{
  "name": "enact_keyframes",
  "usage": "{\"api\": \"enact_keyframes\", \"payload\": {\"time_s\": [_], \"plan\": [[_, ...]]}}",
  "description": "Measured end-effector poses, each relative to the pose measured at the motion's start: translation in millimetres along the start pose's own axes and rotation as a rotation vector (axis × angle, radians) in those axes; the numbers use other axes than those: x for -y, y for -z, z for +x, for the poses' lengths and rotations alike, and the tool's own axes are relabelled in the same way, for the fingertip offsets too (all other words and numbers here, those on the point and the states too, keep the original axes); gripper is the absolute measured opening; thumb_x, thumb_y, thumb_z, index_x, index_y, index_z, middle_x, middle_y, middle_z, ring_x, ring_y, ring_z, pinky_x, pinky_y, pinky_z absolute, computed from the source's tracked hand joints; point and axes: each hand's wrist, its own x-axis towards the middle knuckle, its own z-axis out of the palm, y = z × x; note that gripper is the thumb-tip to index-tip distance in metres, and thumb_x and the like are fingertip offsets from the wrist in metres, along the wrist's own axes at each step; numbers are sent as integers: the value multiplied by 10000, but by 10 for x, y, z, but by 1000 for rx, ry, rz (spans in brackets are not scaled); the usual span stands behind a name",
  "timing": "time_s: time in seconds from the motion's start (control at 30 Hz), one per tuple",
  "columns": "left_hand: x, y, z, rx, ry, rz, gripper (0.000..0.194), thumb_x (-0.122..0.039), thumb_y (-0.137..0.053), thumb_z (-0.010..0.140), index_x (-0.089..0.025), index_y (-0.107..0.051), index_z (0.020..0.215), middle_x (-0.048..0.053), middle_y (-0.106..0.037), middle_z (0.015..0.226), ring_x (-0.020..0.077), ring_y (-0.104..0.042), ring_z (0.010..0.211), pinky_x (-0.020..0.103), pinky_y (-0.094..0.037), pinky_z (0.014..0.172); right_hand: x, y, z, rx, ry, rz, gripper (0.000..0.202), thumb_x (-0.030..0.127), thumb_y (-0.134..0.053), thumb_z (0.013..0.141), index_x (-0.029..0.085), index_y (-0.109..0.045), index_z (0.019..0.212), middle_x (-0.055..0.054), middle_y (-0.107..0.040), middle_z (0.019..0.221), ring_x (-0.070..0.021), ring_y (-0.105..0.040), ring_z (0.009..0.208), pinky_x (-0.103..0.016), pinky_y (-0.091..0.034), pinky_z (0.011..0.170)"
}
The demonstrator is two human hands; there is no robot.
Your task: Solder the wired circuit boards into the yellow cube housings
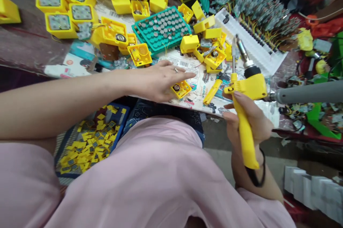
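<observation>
My right hand [253, 119] is wrapped round the handle of a yellow soldering gun [253, 87], its metal tip pointing up and away from me. The gun is held over the right part of the table. My left hand [158, 80] lies low over the table with its fingers stretched out. Right beside its thumb side sits a small open yellow plastic housing [183, 89] with a round metal part inside; part of it is hidden by the hand. A yellow stick-like piece [213, 91] lies on the printed paper between my hands.
A green tray [154, 44] of round metal discs stands beyond my left hand. Several yellow housings [114, 31] are piled around it. At the back right, a white rack [257, 58] bears wired circuit boards. A grey bar [311, 91] extends in from the right. Below, a blue-edged crate [121, 124] holds yellow pieces.
</observation>
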Motion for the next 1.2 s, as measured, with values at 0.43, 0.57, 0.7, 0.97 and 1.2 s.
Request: {"api": "enact_keyframes", "payload": {"time_s": [0.43, 0.57, 0.7, 0.97, 1.2], "plan": [[-217, -630, -94, -528, 295, 38, 528, -509, -558, 879, -112, -559, 1227, 149, -706, 1066, 300, -624, 1007, 439, -408, 918, 127, -774, 204, -25, 124, 10, 248, 176, -646, 928, 224, -548, 1151, -17, -752, 935, -127, -721, 704, -213, -558, 612], [-189, -661, -103, -551, 259, -9, 467, -471, -605, 858, -131, -568, 1177, 133, -706, 1052, 298, -613, 1020, 444, -408, 924, 78, -850, 213, -16, 237, -101, 201, 163, -572, 959, 219, -554, 1151, 3, -726, 816, -143, -713, 690, -234, -531, 613], [-180, -658, -102, -555, 241, -28, 444, -456, -604, 865, -126, -579, 1161, 142, -705, 1039, 306, -610, 1019, 447, -419, 915, 51, -834, 239, 47, 271, -133, 186, 172, -517, 971, 204, -588, 1140, 8, -689, 757, -142, -670, 624, -245, -482, 573], [-188, -659, -92, -550, 249, -3, 436, -477, -592, 864, -137, -590, 1136, 128, -704, 974, 313, -611, 1000, 448, -454, 887, 55, -851, 304, 85, 292, -111, 220, 176, -521, 963, 246, -589, 1160, 38, -627, 682, -121, -627, 583, -232, -440, 531], [-202, -638, -73, -549, 269, 61, 480, -521, -561, 890, -125, -584, 1161, 145, -697, 1026, 315, -615, 992, 452, -443, 892, 83, -669, 233, -43, 298, -97, 252, 130, -591, 928, 248, -552, 1147, 28, -702, 773, -131, -685, 639, -229, -534, 578]]}}
